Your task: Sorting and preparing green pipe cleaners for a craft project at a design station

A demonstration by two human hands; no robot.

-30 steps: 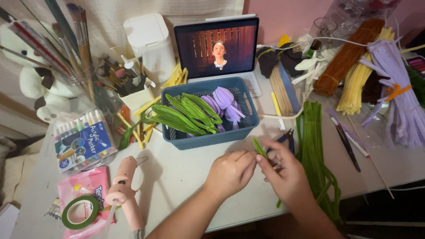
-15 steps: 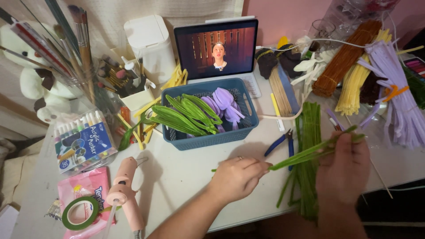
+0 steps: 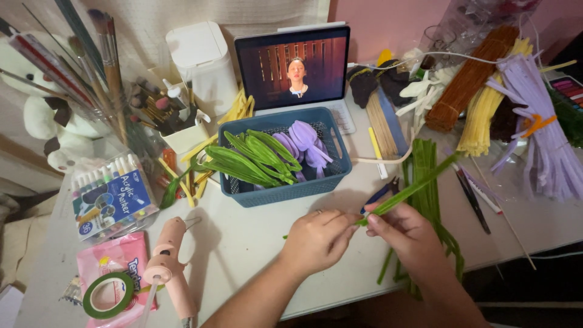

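Both hands meet just in front of the blue basket [image 3: 291, 185], w/ a green pipe-cleaner stem [image 3: 413, 185] pinched between them. My left hand [image 3: 317, 240] is closed in a loose fist, thumb & forefinger nipping the stem's near end; my right hand [image 3: 408, 235] grips it just beside, fingertips almost touching the left's. Stem runs up & to the right from the pinch, over the table edge of the pile, free end in the air. I'd say I hold it that close, hand to hand, so the short bit between the fingers can be bent or twisted w/o the rest flopping.

The loose bundle of green stems [image 3: 428, 200] lies right under my right hand, lengthwise toward me, so the next one is within reach. Blue-handled cutters [image 3: 381, 193] sit just beside it, partly hidden by the stem. In the basket: finished green leaves [image 3: 252, 161] on the left, purple petals [image 3: 306, 143] on the right, kept apart by kind. Behind it a tablet [image 3: 294, 67] leans upright, screen facing me.

Off to my left, well apart from the hands: pink glue gun [image 3: 170, 267], roll of green floral tape [image 3: 109, 294] on a pink packet, box of markers [image 3: 109, 197]. Far right: purple stems [image 3: 546, 146], yellow [image 3: 486, 112] & brown [image 3: 470, 76] bundles.
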